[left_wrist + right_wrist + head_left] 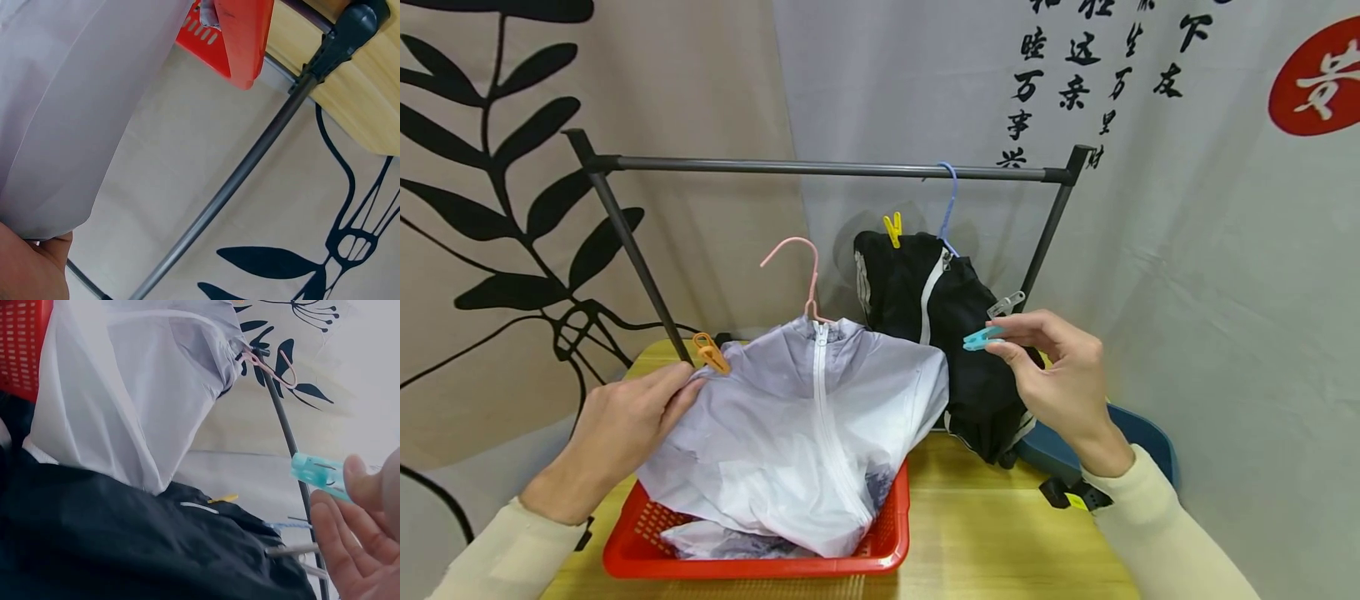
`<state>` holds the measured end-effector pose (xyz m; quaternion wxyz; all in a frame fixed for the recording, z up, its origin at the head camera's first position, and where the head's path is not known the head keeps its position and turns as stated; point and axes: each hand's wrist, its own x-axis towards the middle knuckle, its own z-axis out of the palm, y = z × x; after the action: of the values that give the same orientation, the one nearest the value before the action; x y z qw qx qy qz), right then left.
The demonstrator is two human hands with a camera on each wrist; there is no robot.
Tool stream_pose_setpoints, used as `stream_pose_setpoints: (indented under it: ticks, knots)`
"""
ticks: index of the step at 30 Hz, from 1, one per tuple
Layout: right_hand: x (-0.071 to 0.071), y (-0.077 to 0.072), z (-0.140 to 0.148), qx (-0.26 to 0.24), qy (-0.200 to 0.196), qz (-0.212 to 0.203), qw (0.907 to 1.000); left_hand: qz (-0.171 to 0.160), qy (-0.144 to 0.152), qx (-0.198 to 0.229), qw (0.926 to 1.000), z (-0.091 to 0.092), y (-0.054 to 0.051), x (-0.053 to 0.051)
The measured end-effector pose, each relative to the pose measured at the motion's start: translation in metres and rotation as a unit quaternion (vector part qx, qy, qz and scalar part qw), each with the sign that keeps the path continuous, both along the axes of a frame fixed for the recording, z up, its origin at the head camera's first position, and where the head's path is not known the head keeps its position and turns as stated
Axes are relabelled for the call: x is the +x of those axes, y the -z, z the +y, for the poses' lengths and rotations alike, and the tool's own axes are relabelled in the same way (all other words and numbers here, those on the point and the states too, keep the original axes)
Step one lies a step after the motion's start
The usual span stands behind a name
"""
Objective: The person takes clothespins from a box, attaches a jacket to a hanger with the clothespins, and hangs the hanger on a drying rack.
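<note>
A pale lavender-white zip jacket [775,425] hangs on a pink hanger [814,275], its lower part lying in a red basket [752,568]. My left hand [625,425] pinches the jacket's left shoulder, close to an orange clothespin [711,352] clipped there. In the left wrist view, the jacket cloth [69,119] hides most of that hand. My right hand [1060,375] holds a turquoise clothespin [982,337] between thumb and fingers, in front of a black jacket [902,292]. The right wrist view shows this clothespin [319,474] at the fingertips.
A grey metal rack [827,168] spans the table [1000,517]. From its bar a blue hanger [951,200] carries the black jacket, with a yellow clothespin [892,229] and a grey clothespin [1006,304] on its shoulders. Behind the right wrist stands a blue basin [1142,429].
</note>
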<state>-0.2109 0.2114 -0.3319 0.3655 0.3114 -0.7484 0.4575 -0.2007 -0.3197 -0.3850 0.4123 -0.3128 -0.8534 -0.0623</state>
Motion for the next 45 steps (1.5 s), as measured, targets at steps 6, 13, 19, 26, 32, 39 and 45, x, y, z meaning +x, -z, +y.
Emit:
stream_pose_setpoints:
  ticks: [6,13,19,26,32,39,45]
  knots:
    - [-0.009,0.002,-0.013,0.000,-0.020,-0.036,0.9992,-0.003,-0.003,-0.002,1.0000,-0.001,0.001,0.001]
    - [-0.020,0.004,-0.025,0.009,-0.008,-0.047,0.9988,0.001,-0.003,-0.001,1.0000,-0.001,0.001,0.000]
    - [-0.026,0.003,-0.037,0.009,-0.004,-0.047,0.9988,-0.003,-0.003,-0.001,1.0000,-0.001,0.000,0.001]
    - [-0.034,0.002,-0.049,-0.007,-0.011,-0.062,0.9980,0.002,-0.002,-0.002,1.0000,-0.001,-0.001,0.000]
    - [-0.040,0.003,-0.059,-0.009,-0.015,-0.075,0.9970,0.005,0.001,-0.001,1.0000,-0.001,-0.001,0.000]
    - [-0.047,0.004,-0.070,-0.014,-0.032,-0.097,0.9947,0.006,0.006,0.000,1.0000,-0.001,-0.002,0.000]
    - [-0.053,0.004,-0.076,-0.010,-0.028,-0.109,0.9936,0.008,0.010,0.001,0.9999,-0.001,-0.002,-0.001]
